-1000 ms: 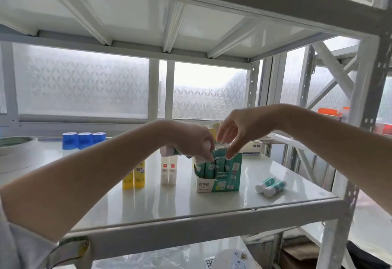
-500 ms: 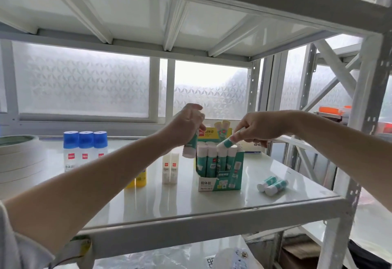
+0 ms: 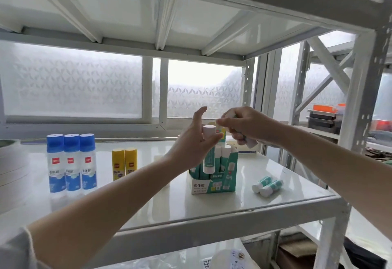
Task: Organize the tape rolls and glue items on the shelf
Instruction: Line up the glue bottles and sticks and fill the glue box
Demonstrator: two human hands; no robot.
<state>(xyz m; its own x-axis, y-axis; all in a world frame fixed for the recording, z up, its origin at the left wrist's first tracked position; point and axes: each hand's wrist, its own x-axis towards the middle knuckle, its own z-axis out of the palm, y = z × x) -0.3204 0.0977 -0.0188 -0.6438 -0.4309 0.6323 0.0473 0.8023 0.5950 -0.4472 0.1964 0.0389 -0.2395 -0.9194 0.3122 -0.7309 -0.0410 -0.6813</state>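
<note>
A green display box (image 3: 214,182) of green-and-white glue sticks stands mid-shelf. My left hand (image 3: 191,143) grips one such glue stick (image 3: 209,158) upright just above the box, white cap on top. Close to its right, my right hand (image 3: 248,128) is curled round a second glue stick (image 3: 251,144); only its pale end shows below the fingers. Two loose glue sticks (image 3: 267,185) lie on the shelf right of the box. Two yellow glue sticks (image 3: 125,163) and three blue-capped glue bottles (image 3: 71,162) stand to the left. Stacked tape rolls (image 3: 10,162) sit at the far left.
The white shelf board (image 3: 212,211) has a metal front rail and an upright post (image 3: 358,120) at the right. Another shelf hangs close overhead. A frosted window is behind. A small white box (image 3: 244,150) sits behind the green box. Bins stand on a rack at the far right.
My left hand has turned its glue stick upright and brought it over the box. My right hand has lifted its stick off the box top and risen toward the left hand.
</note>
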